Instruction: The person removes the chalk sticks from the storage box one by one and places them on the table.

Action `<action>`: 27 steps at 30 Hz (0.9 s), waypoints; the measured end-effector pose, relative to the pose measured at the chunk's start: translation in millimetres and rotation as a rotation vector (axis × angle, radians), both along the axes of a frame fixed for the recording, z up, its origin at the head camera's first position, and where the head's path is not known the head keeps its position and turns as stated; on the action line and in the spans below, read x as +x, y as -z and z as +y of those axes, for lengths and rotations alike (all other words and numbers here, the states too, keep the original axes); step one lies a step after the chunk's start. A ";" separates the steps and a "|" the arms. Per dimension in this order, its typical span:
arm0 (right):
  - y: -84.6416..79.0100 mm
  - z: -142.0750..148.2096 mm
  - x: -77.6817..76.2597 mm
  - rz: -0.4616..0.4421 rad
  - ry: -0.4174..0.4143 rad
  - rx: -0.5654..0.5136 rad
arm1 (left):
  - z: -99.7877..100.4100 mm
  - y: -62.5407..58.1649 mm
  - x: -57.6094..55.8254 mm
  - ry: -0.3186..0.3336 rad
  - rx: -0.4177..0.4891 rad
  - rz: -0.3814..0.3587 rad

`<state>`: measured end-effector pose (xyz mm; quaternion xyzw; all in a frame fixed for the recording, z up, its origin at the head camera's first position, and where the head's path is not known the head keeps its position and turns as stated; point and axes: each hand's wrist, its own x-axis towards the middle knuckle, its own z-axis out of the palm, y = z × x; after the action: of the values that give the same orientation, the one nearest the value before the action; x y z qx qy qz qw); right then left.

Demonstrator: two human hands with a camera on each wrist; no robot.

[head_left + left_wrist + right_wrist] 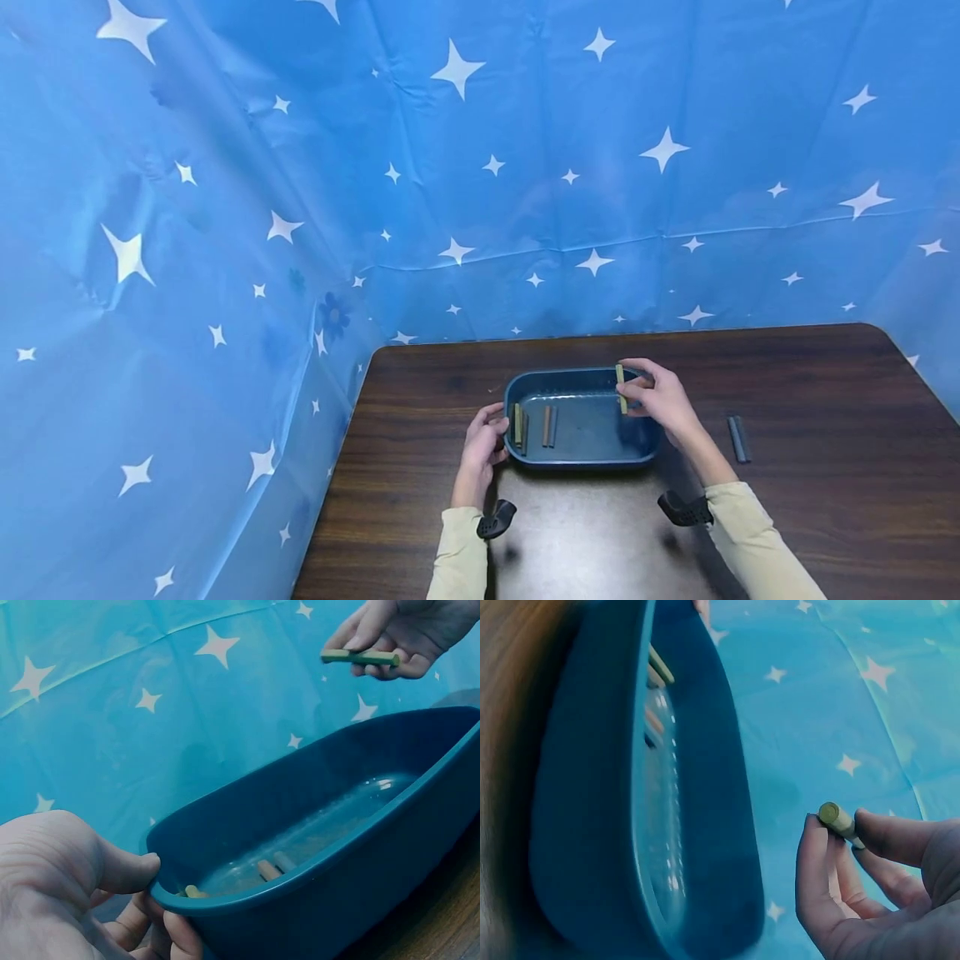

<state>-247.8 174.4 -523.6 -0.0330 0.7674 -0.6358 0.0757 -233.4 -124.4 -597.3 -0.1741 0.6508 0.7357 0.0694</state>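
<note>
A deep blue plastic tub (pixel 585 461) stands on the table. My left hand (pixel 480 450) grips its left end, the thumb (pixel 133 871) at the rim and the other fingers curled against the outer wall. Above the tub's right end, my right hand (pixel 660 398) pinches a short yellow-green stick (pixel 622 388) between thumb and fingertips; the stick touches nothing else. Inside the tub, toward its left end, lie a yellow-green stick (pixel 517 423) with a darker stick (pixel 524 433) beside it. A brown stick (pixel 546 427) and a grey-blue stick (pixel 553 427) lie side by side nearby.
Two grey-blue sticks (pixel 738 439) lie together on the dark wood table (pixel 840 417), right of the tub. Behind and to the left hangs a blue sheet (pixel 517 208) with white stars. A black wrist mount (pixel 684 508) sits at the right sleeve, another (pixel 497 520) at the left.
</note>
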 end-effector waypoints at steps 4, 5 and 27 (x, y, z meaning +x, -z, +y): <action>-3.1 17.7 -0.5 -0.015 0.036 -0.016 | -0.8 -1.0 0.7 -0.002 -0.002 0.004; -3.8 22.6 -0.5 -0.018 0.041 -0.022 | -1.0 -1.0 1.3 0.001 0.000 0.009; 38.1 152.1 21.4 -0.046 0.184 0.257 | 1.8 -2.2 0.4 0.000 -0.023 -0.012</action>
<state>-226.4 326.5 -561.8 0.0619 0.8403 -0.5372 0.0385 -233.0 -122.6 -595.1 -0.1792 0.6589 0.7271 0.0715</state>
